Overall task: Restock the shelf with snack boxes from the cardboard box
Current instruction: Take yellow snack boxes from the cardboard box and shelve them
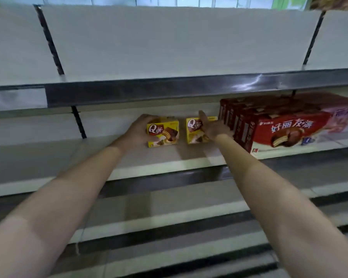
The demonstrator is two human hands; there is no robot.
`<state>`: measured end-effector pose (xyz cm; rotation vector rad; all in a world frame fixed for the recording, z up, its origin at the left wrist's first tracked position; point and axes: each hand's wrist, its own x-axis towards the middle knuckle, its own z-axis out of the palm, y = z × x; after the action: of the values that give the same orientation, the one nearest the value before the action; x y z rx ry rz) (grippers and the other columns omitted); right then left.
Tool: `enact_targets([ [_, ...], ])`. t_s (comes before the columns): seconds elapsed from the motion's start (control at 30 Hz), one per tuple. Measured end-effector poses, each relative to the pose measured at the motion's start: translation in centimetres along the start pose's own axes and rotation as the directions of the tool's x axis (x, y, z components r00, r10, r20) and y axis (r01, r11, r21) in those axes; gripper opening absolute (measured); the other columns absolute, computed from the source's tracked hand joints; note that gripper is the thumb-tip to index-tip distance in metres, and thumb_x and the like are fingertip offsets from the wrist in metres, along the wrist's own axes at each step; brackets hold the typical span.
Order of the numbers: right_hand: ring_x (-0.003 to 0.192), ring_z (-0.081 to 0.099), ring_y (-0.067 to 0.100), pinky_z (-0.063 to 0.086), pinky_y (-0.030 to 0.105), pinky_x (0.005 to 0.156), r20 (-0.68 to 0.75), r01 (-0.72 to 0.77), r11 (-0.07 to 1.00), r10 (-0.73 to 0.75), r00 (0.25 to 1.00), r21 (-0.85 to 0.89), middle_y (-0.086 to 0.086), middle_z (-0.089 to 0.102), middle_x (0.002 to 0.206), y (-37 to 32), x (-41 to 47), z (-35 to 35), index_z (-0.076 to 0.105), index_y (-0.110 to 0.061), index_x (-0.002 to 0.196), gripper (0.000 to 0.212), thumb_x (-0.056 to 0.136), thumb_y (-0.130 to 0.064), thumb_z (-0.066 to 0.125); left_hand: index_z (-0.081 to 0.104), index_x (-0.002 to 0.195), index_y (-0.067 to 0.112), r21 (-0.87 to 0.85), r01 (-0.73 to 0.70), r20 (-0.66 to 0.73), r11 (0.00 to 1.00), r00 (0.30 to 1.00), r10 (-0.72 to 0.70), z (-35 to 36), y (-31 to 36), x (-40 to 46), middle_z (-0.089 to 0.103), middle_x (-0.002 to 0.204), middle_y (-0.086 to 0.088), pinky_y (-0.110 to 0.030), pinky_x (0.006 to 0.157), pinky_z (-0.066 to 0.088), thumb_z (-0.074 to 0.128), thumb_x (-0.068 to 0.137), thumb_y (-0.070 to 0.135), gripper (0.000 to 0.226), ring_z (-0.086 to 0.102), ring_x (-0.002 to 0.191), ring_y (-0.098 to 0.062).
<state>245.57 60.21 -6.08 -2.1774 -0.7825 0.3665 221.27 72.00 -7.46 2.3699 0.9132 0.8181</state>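
Note:
Two small yellow snack boxes stand side by side on the middle white shelf. My left hand grips the left yellow box from its left side, fingers curled over the top edge. My right hand lies against the front and right side of the right yellow box, fingers straight and pointing up. The cardboard box is not in view.
A row of large red snack boxes fills the same shelf just right of my right hand, with a pink box beyond. The upper shelf is bare. Black uprights stand at the left. Lower shelves run below my arms.

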Motion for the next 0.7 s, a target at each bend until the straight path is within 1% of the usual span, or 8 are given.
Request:
enact_targets([
  [0.1, 0.137, 0.038, 0.04, 0.03, 0.048, 0.111, -0.045, 0.088, 0.995, -0.09, 0.995, -0.054, 0.023, 0.037, 0.151, 0.2, 0.7, 0.1, 0.027, -0.006, 0.152, 0.111, 0.079, -0.089, 0.028, 0.058, 0.131, 0.015, -0.068, 0.045, -0.018, 0.997, 0.999, -0.046, -0.3, 0.5, -0.2, 0.054, 0.132, -0.009, -0.045, 0.101, 0.049, 0.086, 0.046, 0.037, 0.092, 0.059, 0.117, -0.026],
  [0.2, 0.13, 0.04, 0.04, 0.037, 0.047, 0.105, -0.144, 0.324, 0.939, -0.338, 0.93, -0.113, 0.02, 0.041, 0.143, -0.3, 0.0, -0.4, 0.043, -0.018, 0.139, 0.062, 0.093, -0.059, 0.05, 0.059, 0.132, 0.011, -0.031, 0.001, -0.012, 1.0, 1.0, -0.002, -0.3, 0.5, 0.1, 0.051, 0.133, -0.012, -0.043, 0.104, 0.047, 0.081, 0.043, 0.049, 0.098, 0.054, 0.122, -0.028],
  [0.27, 0.126, 0.044, 0.036, 0.039, 0.044, 0.101, -0.132, 0.481, 0.855, -0.509, 0.851, -0.195, 0.012, 0.046, 0.137, -0.9, -0.7, -0.8, 0.055, -0.024, 0.128, 0.041, 0.094, -0.049, 0.055, 0.059, 0.133, 0.011, 0.032, -0.008, -0.011, 0.999, 1.0, 0.008, -0.1, 0.4, 0.4, 0.041, 0.137, -0.015, -0.043, 0.109, 0.042, 0.087, 0.052, 0.039, 0.091, 0.046, 0.129, -0.029],
  [0.37, 0.124, 0.05, 0.027, 0.037, 0.042, 0.103, 0.196, 0.647, 0.706, -0.618, 0.762, -0.288, 0.002, 0.055, 0.134, -1.5, -1.5, -1.2, 0.056, -0.032, 0.131, 0.062, 0.079, -0.065, 0.065, 0.061, 0.132, 0.011, 0.1, -0.046, -0.054, 0.994, 0.997, 0.052, 0.6, 0.1, 0.6, 0.037, 0.138, -0.019, -0.042, 0.108, 0.042, 0.082, 0.056, 0.036, 0.083, 0.044, 0.128, -0.033],
  [0.43, 0.132, 0.045, 0.024, 0.027, 0.046, 0.114, 0.355, 0.708, 0.587, -0.613, 0.706, -0.394, -0.003, 0.049, 0.144, -1.1, -1.4, -1.0, 0.042, -0.037, 0.142, 0.086, 0.067, -0.052, 0.081, 0.063, 0.13, 0.01, 0.179, -0.077, -0.088, 0.981, 0.992, 0.093, 1.0, -0.2, 0.9, 0.044, 0.136, -0.02, -0.045, 0.107, 0.041, 0.085, 0.059, 0.031, 0.077, 0.048, 0.123, -0.038],
  [0.5, 0.135, 0.043, 0.025, 0.026, 0.042, 0.115, 0.348, 0.702, 0.565, -0.614, 0.709, -0.434, -0.002, 0.045, 0.149, -0.5, -0.7, -0.7, 0.033, -0.035, 0.148, 0.099, 0.065, -0.028, 0.086, 0.064, 0.128, 0.009, 0.243, -0.091, -0.113, 0.966, 0.986, 0.121, 1.4, 0.0, 1.0, 0.051, 0.132, -0.019, -0.043, 0.104, 0.041, 0.088, 0.063, 0.017, 0.07, 0.052, 0.117, -0.04],
  [0.6, 0.124, 0.052, 0.034, 0.041, 0.043, 0.105, 0.229, 0.702, 0.585, -0.679, 0.698, -0.406, 0.009, 0.055, 0.136, -0.3, 0.1, 0.1, 0.037, -0.019, 0.14, 0.082, 0.071, -0.013, 0.08, 0.064, 0.127, 0.005, 0.278, -0.102, -0.132, 0.955, 0.981, 0.144, 2.0, 0.3, 1.6, 0.057, 0.128, -0.019, -0.039, 0.102, 0.042, 0.088, 0.063, 0.01, 0.069, 0.055, 0.113, -0.038],
  [0.7, 0.133, 0.038, 0.035, 0.025, 0.053, 0.115, 0.161, 0.705, 0.526, -0.736, 0.658, -0.476, 0.011, 0.048, 0.141, 0.2, 1.3, 0.7, 0.045, -0.018, 0.14, 0.071, 0.076, -0.014, 0.076, 0.063, 0.128, 0.005, 0.28, -0.091, -0.135, 0.956, 0.982, 0.133, 2.3, 0.2, 2.6, 0.059, 0.129, -0.018, -0.036, 0.102, 0.04, 0.09, 0.063, 0.012, 0.07, 0.056, 0.115, -0.037],
])
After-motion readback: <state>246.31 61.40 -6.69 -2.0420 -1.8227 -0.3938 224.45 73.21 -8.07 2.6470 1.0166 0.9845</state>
